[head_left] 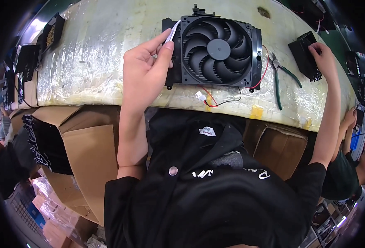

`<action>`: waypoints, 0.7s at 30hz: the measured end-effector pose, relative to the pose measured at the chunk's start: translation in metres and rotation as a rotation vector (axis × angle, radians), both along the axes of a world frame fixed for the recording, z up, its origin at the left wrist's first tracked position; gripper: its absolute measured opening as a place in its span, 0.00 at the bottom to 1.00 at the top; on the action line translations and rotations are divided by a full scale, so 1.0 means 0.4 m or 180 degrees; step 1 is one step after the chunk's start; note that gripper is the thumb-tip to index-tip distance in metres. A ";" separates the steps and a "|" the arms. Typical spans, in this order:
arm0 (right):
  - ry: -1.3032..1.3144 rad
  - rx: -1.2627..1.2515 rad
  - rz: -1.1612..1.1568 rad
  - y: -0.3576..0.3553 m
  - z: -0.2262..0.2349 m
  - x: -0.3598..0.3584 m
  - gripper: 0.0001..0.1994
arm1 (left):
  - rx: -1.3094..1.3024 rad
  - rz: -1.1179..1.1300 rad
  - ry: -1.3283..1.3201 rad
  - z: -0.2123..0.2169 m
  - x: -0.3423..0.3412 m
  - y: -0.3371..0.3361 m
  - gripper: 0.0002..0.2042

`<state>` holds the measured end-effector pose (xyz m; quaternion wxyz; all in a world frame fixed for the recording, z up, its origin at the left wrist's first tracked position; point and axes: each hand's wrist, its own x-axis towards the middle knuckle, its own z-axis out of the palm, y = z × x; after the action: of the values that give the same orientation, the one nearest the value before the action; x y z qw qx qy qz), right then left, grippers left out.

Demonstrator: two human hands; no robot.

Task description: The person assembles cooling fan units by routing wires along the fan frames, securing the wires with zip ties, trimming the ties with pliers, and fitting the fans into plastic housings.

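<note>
A black cooling fan (pixel 218 49) in a square frame lies on a black finned unit on the table. At its left edge, my left hand (pixel 149 68) pinches a thin white strip (pixel 173 32) between thumb and fingers, close against the frame. My right hand (pixel 324 60) is stretched out to the far right, fingers curled at a black open box (pixel 301 56); what they hold, if anything, is hidden. Red and black wires run from the fan to a white connector (pixel 200 96) at the near side.
Green-handled cutting pliers (pixel 278 76) lie jaws open between fan and box. The table (pixel 95 62) has a shiny film cover. A black tray of small parts (pixel 52 33) stands far left. Cardboard boxes (pixel 89 165) sit below the table edge. Another person (pixel 348 173) works at right.
</note>
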<state>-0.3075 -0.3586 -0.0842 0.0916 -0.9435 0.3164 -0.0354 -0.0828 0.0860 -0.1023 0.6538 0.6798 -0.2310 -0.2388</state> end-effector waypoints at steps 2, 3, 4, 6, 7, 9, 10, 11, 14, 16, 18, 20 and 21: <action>0.0026 -0.0112 -0.0055 0.035 0.026 0.011 0.13 | -0.0122 0.0005 0.0040 -0.010 0.003 0.000 0.16; 0.0054 -0.0216 -0.0116 0.053 0.044 0.011 0.13 | -0.0236 0.0003 0.0082 -0.014 0.002 0.001 0.16; 0.0072 -0.0228 -0.0114 0.058 0.063 0.004 0.13 | -0.0247 0.0005 0.0100 -0.015 0.000 0.001 0.16; -0.0541 -0.0092 -0.0265 0.071 0.094 -0.006 0.14 | -0.0373 0.0054 0.0184 -0.011 0.003 0.006 0.15; -0.1208 0.0178 -0.0191 0.092 0.103 -0.010 0.15 | -0.0380 0.0062 0.0202 -0.012 0.004 0.012 0.15; -0.1808 0.1109 -0.0208 0.149 0.149 0.013 0.16 | -0.0375 0.0010 0.0365 -0.014 0.005 0.020 0.15; -0.2078 0.1780 0.0050 0.223 0.173 0.052 0.16 | -0.0364 0.0031 0.0382 -0.014 0.004 0.023 0.15; -0.2331 0.2468 0.0313 0.301 0.189 0.107 0.16 | -0.0392 0.0010 0.0421 -0.012 0.003 0.026 0.15; -0.1875 0.3487 0.0558 0.428 0.169 0.232 0.23 | -0.0361 -0.0018 0.0571 -0.002 -0.001 0.037 0.15; -0.1983 0.3614 0.0644 0.611 0.178 0.334 0.11 | -0.0277 0.0008 0.0687 -0.008 0.001 0.042 0.15; -0.1729 0.3126 0.0816 0.658 0.167 0.389 0.09 | -0.0397 -0.0062 0.0675 -0.017 0.001 0.047 0.14; -0.1599 0.2955 0.0989 0.670 0.147 0.418 0.08 | -0.0430 -0.0039 0.0798 -0.020 -0.003 0.049 0.14; -0.1502 0.2744 0.1189 0.674 0.140 0.427 0.08 | -0.0472 -0.0070 0.0771 -0.020 -0.006 0.049 0.14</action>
<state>-0.1369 -0.0891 -0.0283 0.5450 -0.8269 0.0994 -0.0966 -0.0853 0.1054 -0.1105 0.7226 0.5933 -0.1748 -0.3085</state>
